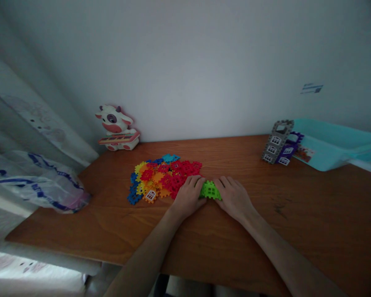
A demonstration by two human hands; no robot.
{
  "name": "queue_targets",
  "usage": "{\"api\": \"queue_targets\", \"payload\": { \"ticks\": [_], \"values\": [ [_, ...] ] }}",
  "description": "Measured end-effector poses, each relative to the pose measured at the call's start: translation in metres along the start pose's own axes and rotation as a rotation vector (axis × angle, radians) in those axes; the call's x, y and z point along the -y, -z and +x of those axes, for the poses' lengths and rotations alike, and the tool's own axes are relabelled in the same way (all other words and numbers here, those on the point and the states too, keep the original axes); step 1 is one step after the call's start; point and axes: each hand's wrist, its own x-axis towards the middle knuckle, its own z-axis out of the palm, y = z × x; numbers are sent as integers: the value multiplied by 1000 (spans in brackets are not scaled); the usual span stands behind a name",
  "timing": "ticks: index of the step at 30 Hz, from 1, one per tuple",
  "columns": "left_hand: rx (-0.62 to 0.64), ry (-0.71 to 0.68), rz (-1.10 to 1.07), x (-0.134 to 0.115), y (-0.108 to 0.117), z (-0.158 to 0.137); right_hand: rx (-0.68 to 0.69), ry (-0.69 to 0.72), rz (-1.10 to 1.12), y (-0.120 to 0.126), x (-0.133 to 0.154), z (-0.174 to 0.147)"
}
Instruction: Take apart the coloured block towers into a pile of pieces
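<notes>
Left hand [189, 195] and right hand [235, 198] — fingers of both gripping the green piece [210, 190], just right of the colorful pile [157, 177]. Wall label [311, 88] is too blurry to read — table [297, 198] runs wide rightward.

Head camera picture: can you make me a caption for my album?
Two hands hold a green building toy beside a colourful heap of pieces on a wooden table, with a toy cow behind.

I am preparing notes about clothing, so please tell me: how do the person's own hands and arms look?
The left hand and right hand are bare, without gloves. The left forearm and right forearm show no sleeve, watch or bracelet. I can make out no ring or marking.
</notes>
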Motion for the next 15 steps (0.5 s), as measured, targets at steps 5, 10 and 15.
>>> {"api": "queue_targets", "payload": {
  "ticks": [5, 10, 15],
  "values": [
    [-53, 31, -27, 2, -6, 0, -10, 13, -70, 0, 0, 1],
    [-127, -25, -77, 1, -11, 0, -18, 38, -80, -1, -2, 1],
    [-265, -54, -192, 2, -13, 0, 7, 103, 18, -1, -17, 0]
  ]
}}
